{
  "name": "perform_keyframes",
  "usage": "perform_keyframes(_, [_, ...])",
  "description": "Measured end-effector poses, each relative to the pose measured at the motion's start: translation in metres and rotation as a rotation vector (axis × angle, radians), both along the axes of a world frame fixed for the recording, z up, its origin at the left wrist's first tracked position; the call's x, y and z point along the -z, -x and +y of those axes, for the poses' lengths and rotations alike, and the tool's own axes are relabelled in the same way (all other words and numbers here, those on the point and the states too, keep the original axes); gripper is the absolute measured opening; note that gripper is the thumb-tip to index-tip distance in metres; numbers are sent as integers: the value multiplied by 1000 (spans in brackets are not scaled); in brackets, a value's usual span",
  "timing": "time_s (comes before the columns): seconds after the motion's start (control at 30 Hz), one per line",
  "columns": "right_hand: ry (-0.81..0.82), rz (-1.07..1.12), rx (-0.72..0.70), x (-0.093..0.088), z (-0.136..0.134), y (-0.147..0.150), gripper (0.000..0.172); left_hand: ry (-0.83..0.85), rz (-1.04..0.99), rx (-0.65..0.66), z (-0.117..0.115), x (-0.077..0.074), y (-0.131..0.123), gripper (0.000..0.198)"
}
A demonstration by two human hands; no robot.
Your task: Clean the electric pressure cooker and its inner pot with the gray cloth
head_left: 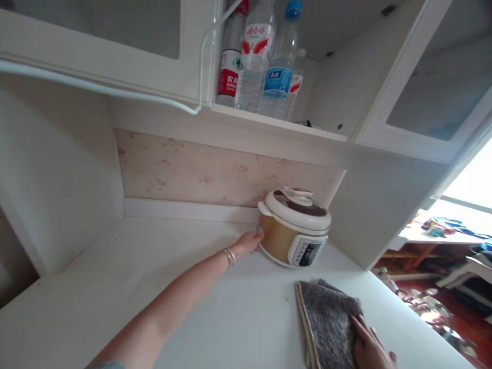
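A gold and white rice cooker [294, 228] stands at the back right of a white counter [161, 287], against the floral back wall. My left hand [249, 242], a silver bracelet on its wrist, reaches out and touches the cooker's left side; its fingers are mostly hidden against the pot. My right hand [371, 348] lies flat with fingers stretched out on a folded grey cloth [328, 320] at the counter's near right.
An open upper cabinet [338, 82] holds several plastic water bottles [265, 56]. A white cable [96, 87] runs under the closed left cabinet. To the right, beyond the counter edge, a table [434, 236] with clutter stands over a red floor.
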State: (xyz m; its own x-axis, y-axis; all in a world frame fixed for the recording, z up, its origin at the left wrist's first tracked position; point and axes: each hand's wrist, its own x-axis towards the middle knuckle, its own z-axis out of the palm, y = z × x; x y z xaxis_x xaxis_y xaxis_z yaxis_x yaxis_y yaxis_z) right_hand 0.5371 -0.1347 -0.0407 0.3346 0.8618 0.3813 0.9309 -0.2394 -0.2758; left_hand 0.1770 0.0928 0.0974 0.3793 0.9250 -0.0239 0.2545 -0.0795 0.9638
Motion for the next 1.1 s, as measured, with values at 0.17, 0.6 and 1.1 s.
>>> perform_keyframes(0.17, [91, -37, -97, 9, 21, -12, 56, -30, 51, -17, -68, 8, 62, 29])
perform_keyframes(0.6, [-135, 501, -289, -112, 51, 182, 45, 275, 4, -121, -178, 46, 163, 42])
perform_keyframes(1.1, [125, 1067, -597, -62, 70, 384, 51, 392, -209, -6, -172, 52, 173, 43])
